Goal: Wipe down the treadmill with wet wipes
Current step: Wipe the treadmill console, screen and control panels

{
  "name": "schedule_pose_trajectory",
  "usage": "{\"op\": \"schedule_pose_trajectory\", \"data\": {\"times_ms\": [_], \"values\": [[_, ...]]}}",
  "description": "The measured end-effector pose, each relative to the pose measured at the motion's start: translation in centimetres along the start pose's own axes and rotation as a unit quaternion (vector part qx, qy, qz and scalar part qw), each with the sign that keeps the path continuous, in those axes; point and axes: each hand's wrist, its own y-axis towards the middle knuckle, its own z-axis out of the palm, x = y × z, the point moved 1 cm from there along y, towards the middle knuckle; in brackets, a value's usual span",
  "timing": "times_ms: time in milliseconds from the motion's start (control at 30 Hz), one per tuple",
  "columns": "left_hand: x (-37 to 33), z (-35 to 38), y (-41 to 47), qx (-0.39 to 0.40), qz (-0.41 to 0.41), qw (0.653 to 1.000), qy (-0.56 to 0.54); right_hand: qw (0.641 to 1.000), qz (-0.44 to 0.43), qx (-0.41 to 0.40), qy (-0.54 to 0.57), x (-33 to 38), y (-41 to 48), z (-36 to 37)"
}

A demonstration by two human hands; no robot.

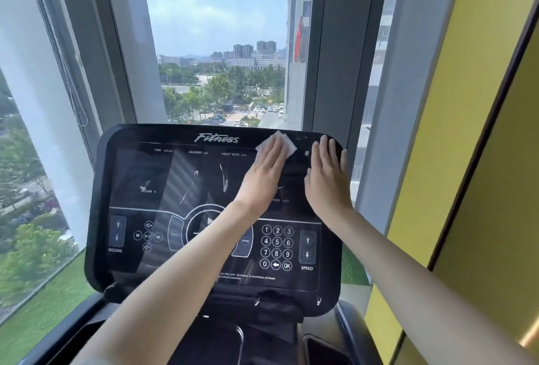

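Left hand (267, 170) flat, fingers straight, pressing wet wipe (288, 144) on treadmill console (122, 143) top. Right hand (328, 181) flat beside, fingers straight, holding nothing. Window (215, 29) behind.

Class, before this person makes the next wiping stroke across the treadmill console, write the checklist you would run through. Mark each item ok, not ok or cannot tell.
1. The white wet wipe lies flat on the black treadmill console, near its upper right: ok.
2. The left hand presses the wipe with straight fingers: ok.
3. The right hand rests flat on the console's upper right corner, apart from the wipe: ok.
4. Dark screen free of marks: not ok, pale smears show left of the wipe.
5. Wipe moist enough: cannot tell.
6. Left forearm clear of the round centre button: cannot tell.
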Motion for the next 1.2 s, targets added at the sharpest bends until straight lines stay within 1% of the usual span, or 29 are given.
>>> {"op": "schedule_pose_trajectory", "data": {"times_ms": [33, 67, 100, 133, 167, 233, 267, 300, 333, 400, 433, 467, 533, 567, 600, 633, 667, 700, 733, 767, 833, 867, 900, 1000, 1033, 1067, 1133, 1167, 1200], "values": [[0.5, 0.0, 0.0, -0.011, 0.02, 1.0, 0.004, 1.0, -0.003, -0.004, -0.003, 0.0, 0.0, 0.0], [1.2, -0.2, -0.1, -0.022, -0.017, 1.0, 0.005, 1.0, -0.005, -0.006, -0.006, 0.1, 0.0, -0.1], [1.9, -0.3, -0.2, -0.032, -0.089, 0.995, 0.001, 1.0, -0.007, -0.009, -0.009, 0.0, 0.0, -0.1], [2.1, -0.4, -0.4, -0.04, -0.139, 0.99, 0.001, 1.0, -0.011, -0.014, -0.013, -0.1, 0.0, 0.0], [1.7, -0.6, -0.5, -0.044, -0.128, 0.991, 0.0, 1.0, -0.014, -0.019, -0.019, -0.2, 0.0, 0.0], [0.2, -0.5, -1.1, 0.007, 0.005, 1.0, 0.017, 0.999, -0.019, -0.028, -0.027, -0.4, 0.2, 0.1], [0.4, -0.5, -1.3, 0.013, 0.071, 0.997, 0.031, 0.999, -0.02, -0.03, -0.029, -0.4, 0.2, 0.2], [1.1, -0.7, -1.2, 0.003, 0.09, 0.995, 0.041, 0.999, -0.02, -0.028, -0.031, -0.5, 0.2, 0.2], [1.9, -1.0, -1.2, 0.0, 0.035, 0.999, 0.037, 0.999, -0.021, -0.026, -0.031, -0.6, 0.2, 0.2], [2.7, -1.7, -1.1, -0.018, -0.142, 0.99, 0.016, 0.999, -0.024, -0.025, -0.028, -0.7, 0.2, 0.2], [2.4, -1.8, -1.0, -0.032, -0.163, 0.986, 0.014, 0.999, -0.025, -0.027, -0.025, -0.8, 0.2, 0.2], [1.6, -1.9, -0.7, -0.021, -0.127, 0.992, 0.015, 0.999, -0.026, -0.027, -0.025, -0.8, 0.1, 0.2], [0.5, -1.4, -0.7, 0.037, 0.025, 0.998, 0.042, 0.999, -0.03, -0.024, -0.03, -0.7, 0.1, 0.1], [0.8, -1.3, -0.5, 0.026, 0.086, 0.995, 0.05, 0.999, -0.032, -0.021, -0.032, -0.8, 0.1, 0.1], [1.3, -1.4, -0.3, 0.024, 0.072, 0.996, 0.046, 0.999, -0.034, -0.018, -0.032, -0.8, 0.1, 0.1], [1.9, -1.5, 0.0, 0.017, -0.003, 0.999, 0.032, 0.999, -0.035, -0.015, -0.032, -0.9, 0.1, 0.1], [2.2, -1.5, 0.2, -0.003, -0.1, 0.995, 0.018, 0.999, -0.036, -0.013, -0.031, -1.0, 0.1, 0.1], [2.1, -1.4, 0.5, -0.03, -0.168, 0.985, 0.003, 0.999, -0.036, -0.011, -0.03, -1.0, 0.1, 0.1], [1.1, -1.2, 0.8, -0.039, -0.183, 0.982, -0.008, 0.999, -0.037, -0.009, -0.027, -1.1, 0.1, 0.0], [-0.2, -1.0, 1.0, -0.021, -0.146, 0.989, -0.008, 0.999, -0.038, -0.007, -0.026, -1.1, 0.1, 0.0], [-1.8, -0.5, 0.9, 0.03, -0.006, 0.999, -0.013, 0.999, -0.046, -0.008, -0.024, -1.2, 0.1, 0.0], [-1.8, -0.6, 1.1, 0.043, 0.034, 0.998, -0.019, 0.998, -0.051, -0.006, -0.023, -1.4, 0.0, 0.0], [-1.4, -0.7, 1.2, 0.046, 0.025, 0.998, -0.023, 0.998, -0.055, -0.004, -0.023, -1.5, 0.0, 0.0], [-0.5, -0.5, 1.8, -0.012, -0.154, 0.987, -0.033, 0.998, -0.061, 0.01, -0.024, -1.6, 0.0, -0.2], [-1.2, -0.3, 2.0, -0.02, -0.169, 0.985, -0.037, 0.998, -0.063, 0.01, -0.024, -1.7, 0.0, -0.2], [-2.2, -0.1, 2.1, -0.011, -0.135, 0.99, -0.034, 0.998, -0.065, 0.01, -0.024, -1.7, 0.0, -0.3], [-3.3, 0.4, 1.7, 0.019, 0.003, 1.0, -0.02, 0.997, -0.069, 0.018, -0.02, -1.8, 0.0, -0.7], [-3.0, 0.3, 1.7, 0.026, 0.053, 0.998, -0.014, 0.997, -0.072, 0.025, -0.013, -1.9, 0.0, -1.0], [-2.4, 0.2, 1.8, 0.027, 0.067, 0.997, -0.008, 0.996, -0.077, 0.033, -0.003, -2.1, 0.1, -1.3]]}}
